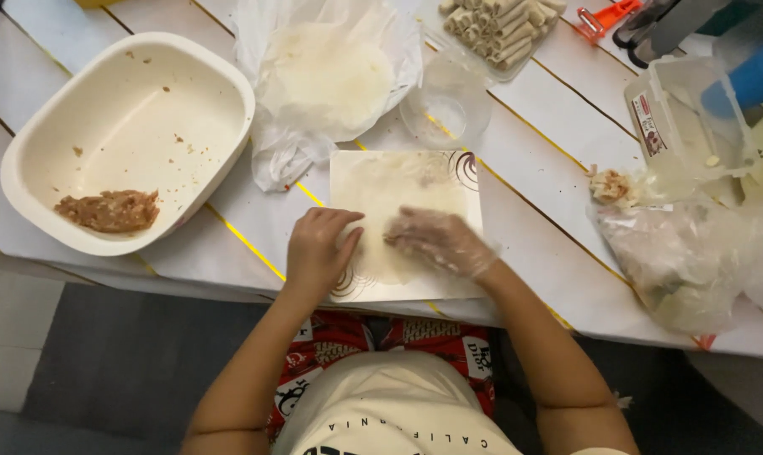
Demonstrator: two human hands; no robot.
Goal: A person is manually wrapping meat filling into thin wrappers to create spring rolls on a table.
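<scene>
Head view: wrapper (398, 190) on square plate (474, 211), beneath bare left hand (318, 253) and gloved right hand (436, 240), both pressing flat.

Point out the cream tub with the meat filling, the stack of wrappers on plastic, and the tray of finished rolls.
cream tub (221, 88): head view, bare right wall near the rim.
stack of wrappers (327, 76): head view, middle of the top sheet.
tray of finished rolls (501, 29): head view, on the rolls themselves.
</scene>
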